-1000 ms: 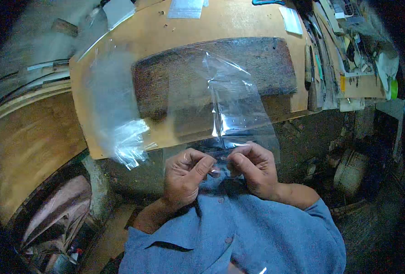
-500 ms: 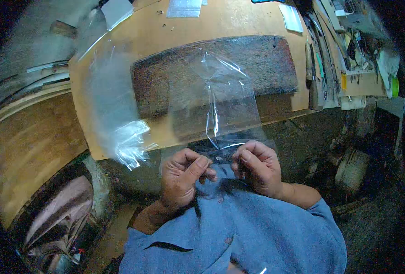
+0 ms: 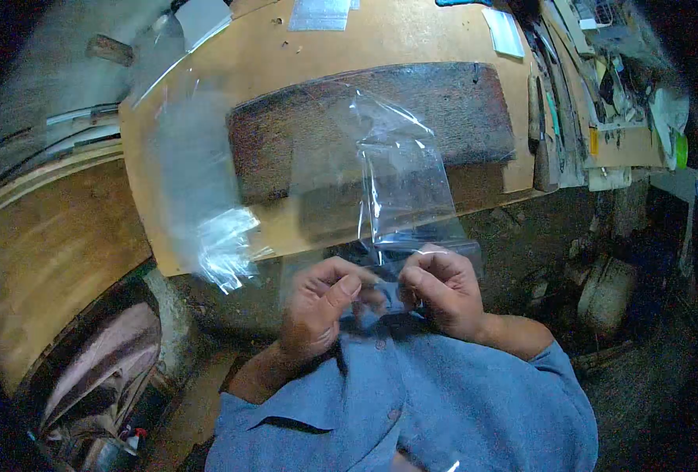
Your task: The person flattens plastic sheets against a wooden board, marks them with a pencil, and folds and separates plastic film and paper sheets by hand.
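- The clear plastic lies over the dark board, its near edge at the hands; its long axis runs away from the body, the far end leaning slightly left.
- Just now its creases have shifted and the left fingers have straightened towards the right ones; probably the edge is being worked.
- Left hand: half-curled, blurred; I cannot tell its hold.
- Right hand: thumb and forefinger nearly closed, seemingly pinching the edge.
- More plastic is at left on the table.

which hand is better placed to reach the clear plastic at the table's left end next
Left, I'd judge: the left hand is nearer that clear plastic, while the right hand would have to cross past it, from beside the creased film
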Demonstrator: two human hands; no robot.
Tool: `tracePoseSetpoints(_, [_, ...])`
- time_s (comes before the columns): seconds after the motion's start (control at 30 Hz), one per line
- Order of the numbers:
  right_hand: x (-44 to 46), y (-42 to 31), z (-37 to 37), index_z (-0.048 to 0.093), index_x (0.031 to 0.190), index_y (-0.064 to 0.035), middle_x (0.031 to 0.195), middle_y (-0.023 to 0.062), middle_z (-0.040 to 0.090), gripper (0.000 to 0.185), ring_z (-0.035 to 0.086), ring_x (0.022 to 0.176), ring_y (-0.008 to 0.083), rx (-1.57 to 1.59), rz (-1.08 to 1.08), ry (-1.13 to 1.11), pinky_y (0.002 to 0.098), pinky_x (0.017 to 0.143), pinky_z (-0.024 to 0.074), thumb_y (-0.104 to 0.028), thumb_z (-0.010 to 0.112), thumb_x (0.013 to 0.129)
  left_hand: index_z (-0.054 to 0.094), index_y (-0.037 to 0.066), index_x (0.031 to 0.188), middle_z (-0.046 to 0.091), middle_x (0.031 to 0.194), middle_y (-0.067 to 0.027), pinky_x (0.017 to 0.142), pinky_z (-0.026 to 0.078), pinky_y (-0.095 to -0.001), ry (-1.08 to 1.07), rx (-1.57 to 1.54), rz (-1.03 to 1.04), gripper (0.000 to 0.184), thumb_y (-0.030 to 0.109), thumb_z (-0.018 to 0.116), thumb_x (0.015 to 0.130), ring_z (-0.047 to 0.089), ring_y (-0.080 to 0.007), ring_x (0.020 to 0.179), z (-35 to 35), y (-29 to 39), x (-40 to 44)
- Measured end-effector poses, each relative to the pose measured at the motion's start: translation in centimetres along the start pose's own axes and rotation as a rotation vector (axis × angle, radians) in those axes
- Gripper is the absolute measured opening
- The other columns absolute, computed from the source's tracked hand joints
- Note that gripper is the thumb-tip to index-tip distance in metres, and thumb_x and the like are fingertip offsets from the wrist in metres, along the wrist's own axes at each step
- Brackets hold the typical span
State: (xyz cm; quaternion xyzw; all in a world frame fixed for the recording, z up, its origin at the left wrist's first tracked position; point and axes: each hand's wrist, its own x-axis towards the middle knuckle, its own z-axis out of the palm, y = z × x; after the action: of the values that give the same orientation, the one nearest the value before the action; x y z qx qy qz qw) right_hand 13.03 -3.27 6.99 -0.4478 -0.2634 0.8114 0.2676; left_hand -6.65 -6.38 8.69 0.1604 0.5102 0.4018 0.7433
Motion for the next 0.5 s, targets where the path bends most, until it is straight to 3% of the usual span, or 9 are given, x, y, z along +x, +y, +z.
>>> tracePoseSetpoints(0.13, [0.0,-0.4,0.4,0.057,0.080,-0.0002,0.069,0.0054,0.058,0.017,0.053,0.060,0.0105,-0.073,0.005,0.049,0.0240,0.055,0.0443,-0.014,0.056,0.090,0.063,-0.002,0.106,0.069,0.087,-0.0111,0.064,0.049,-0.0260,-0.028,0.025,-0.086,0.032,0.026,0.050,0.097,0.066,-0.0164,0.077,-0.2,-0.2,0.3])
tracePoseSetpoints(0.27, [-0.4,-1.3,-1.3,0.060,0.078,-0.0004,0.070,0.0043,0.060,0.019,0.055,0.061,0.0116,-0.073,0.062,-0.012,0.0250,0.056,0.0442,-0.015,0.058,0.090,0.062,-0.002,0.105,0.069,0.087,-0.0106,0.066,0.049,-0.0269,0.045,-0.020,-0.128,0.033,0.026,0.048,0.098,0.066,-0.0162,0.079,0.6,0.3,0.2])
tracePoseSetpoints(0.33, [-1.1,-2.6,-2.8,0.064,0.080,-0.0019,0.070,0.0030,0.061,0.022,0.056,0.065,0.0092,-0.425,0.118,-0.403,0.0266,0.058,0.0437,-0.022,0.066,0.086,0.062,-0.002,0.105,0.069,0.088,-0.0108,0.066,0.049,-0.0273,0.057,0.039,-0.084,0.033,0.026,0.046,0.099,0.066,-0.0159,0.082,0.7,0.5,0.2])
tracePoseSetpoints(0.4, [-1.9,-4.0,-2.9,0.065,0.074,-0.0035,0.070,0.0075,0.065,0.020,0.060,0.061,0.0110,-0.487,-0.033,-0.553,0.0281,0.054,0.0448,-0.021,0.073,0.081,0.062,-0.002,0.106,0.069,0.089,-0.0109,0.067,0.049,-0.0271,0.058,0.036,-0.056,0.033,0.026,0.046,0.099,0.066,-0.0160,0.083,0.9,0.5,0.2])
tracePoseSetpoints(0.47, [-2.4,-4.7,-2.8,0.065,0.079,-0.0029,0.070,0.0067,0.064,0.018,0.059,0.059,0.0106,-0.505,-0.279,-0.486,0.0271,0.052,0.0448,-0.018,0.075,0.078,0.062,-0.001,0.106,0.069,0.090,-0.0110,0.067,0.049,-0.0269,0.056,0.035,-0.032,0.032,0.025,0.046,0.099,0.066,-0.0161,0.083,1.1,0.5,0.1])
tracePoseSetpoints(0.5, [-2.8,-5.0,-2.2,0.065,0.083,-0.0027,0.070,0.0064,0.064,0.019,0.059,0.060,0.0097,-0.547,-0.319,-0.302,0.0263,0.052,0.0449,-0.016,0.076,0.077,0.062,-0.001,0.107,0.069,0.091,-0.0111,0.068,0.049,-0.0270,0.060,0.057,-0.009,0.032,0.025,0.045,0.099,0.066,-0.0161,0.083,1.2,0.5,0.1])
